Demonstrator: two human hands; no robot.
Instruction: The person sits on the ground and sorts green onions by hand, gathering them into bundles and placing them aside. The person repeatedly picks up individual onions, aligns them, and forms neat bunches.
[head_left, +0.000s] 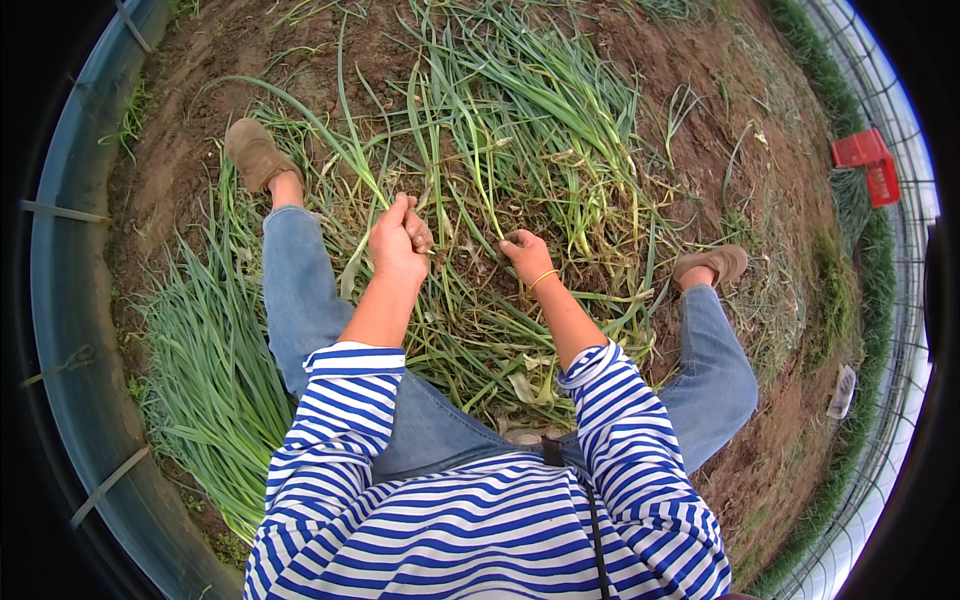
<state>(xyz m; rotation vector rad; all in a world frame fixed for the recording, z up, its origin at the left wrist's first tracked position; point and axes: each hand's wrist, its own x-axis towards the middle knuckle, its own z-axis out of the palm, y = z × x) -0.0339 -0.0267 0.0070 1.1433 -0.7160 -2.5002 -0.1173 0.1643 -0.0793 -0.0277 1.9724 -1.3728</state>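
Observation:
My left hand (399, 238) is closed around the lower stem of a green onion plant (365, 171), whose long leaves fan out up and to the left. Between the thumb and fingers of my right hand (527, 256) is the end of a thin yellow-green onion stalk (486, 191). Below and between both hands, loose leaves and dry trimmings (480, 330) cover the soil. Just beyond the hands lies a heap of uprooted green onions (559, 97), leaves pointing away and pale stems towards me.
A thick bundle of green onions (217, 360) lies beside my left leg. Blue plastic sheeting (71, 247) edges the left side. Along the right run a wire grid (904, 300), a red plastic crate (870, 161) and a clear wrapper (841, 391). My shoes (259, 154) rest on bare soil.

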